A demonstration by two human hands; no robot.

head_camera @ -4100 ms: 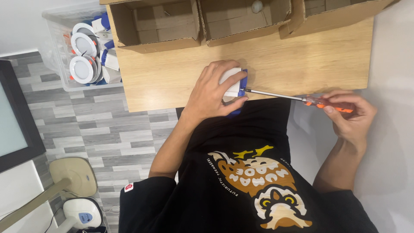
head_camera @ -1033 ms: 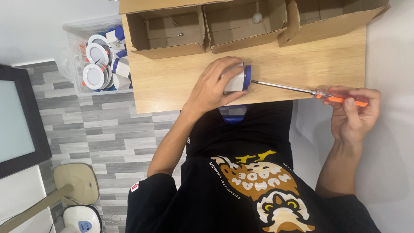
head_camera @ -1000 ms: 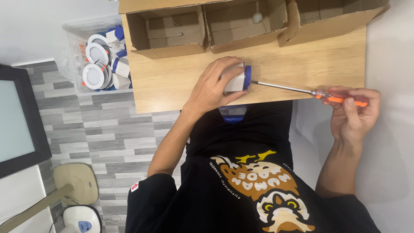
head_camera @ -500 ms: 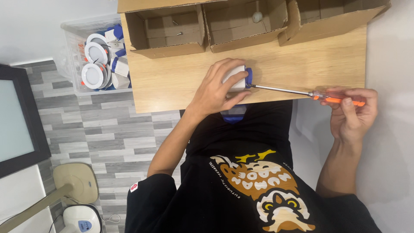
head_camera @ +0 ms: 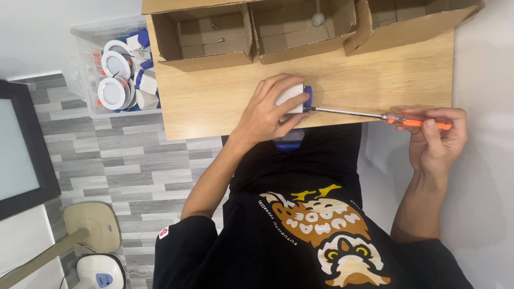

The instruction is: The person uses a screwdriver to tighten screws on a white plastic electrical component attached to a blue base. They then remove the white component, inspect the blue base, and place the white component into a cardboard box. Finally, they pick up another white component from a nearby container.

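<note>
My left hand (head_camera: 266,111) is clamped over a small white device with a blue end (head_camera: 296,98), pressing it onto the wooden table (head_camera: 214,101) near the front edge. My right hand (head_camera: 435,140), off the table's right side, grips the orange handle of a long screwdriver (head_camera: 369,114). Its thin metal shaft runs left, and the tip meets the blue end of the device. A second blue piece (head_camera: 289,142) shows just below the table edge, against my black shirt.
Three open cardboard boxes (head_camera: 203,37) line the table's far side, with small screws in one and a small round part in another. A clear plastic bin (head_camera: 115,80) of round white lamp fittings stands on the grey floor to the left. A beige stand base (head_camera: 93,225) lies lower left.
My left fingers have shifted slightly over the device. The screwdriver stays with its tip at the blue end, and the right hand has barely moved.
</note>
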